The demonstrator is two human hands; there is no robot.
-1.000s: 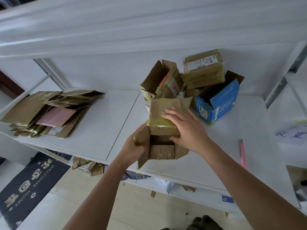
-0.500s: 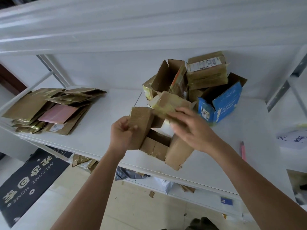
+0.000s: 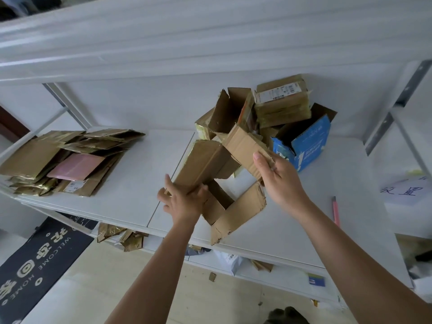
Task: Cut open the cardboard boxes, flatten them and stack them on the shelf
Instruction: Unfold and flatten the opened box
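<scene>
A brown cardboard box (image 3: 236, 213), cut open with its flaps spread, lies near the front edge of the white shelf (image 3: 131, 183). My left hand (image 3: 184, 202) grips its left flap from below, thumb on top. My right hand (image 3: 275, 176) holds the raised right flap, fingers curled over its edge. Behind it stands a pile of uncut boxes: an open brown one (image 3: 224, 113), a taped box with a label (image 3: 282, 99) and a blue box (image 3: 308, 141). A stack of flattened boxes (image 3: 63, 160) lies at the shelf's left end.
A pink utility knife (image 3: 335, 210) lies on the shelf to the right of my arm. Paper with writing (image 3: 402, 190) sits at the far right. Cardboard scraps (image 3: 121, 237) rest on the lower shelf. A dark welcome mat (image 3: 35, 265) covers the floor at left.
The box has been pulled wider open. Both flaps have spread apart, my left hand has dropped lower on the left flap and my right hand has lifted the right flap.
</scene>
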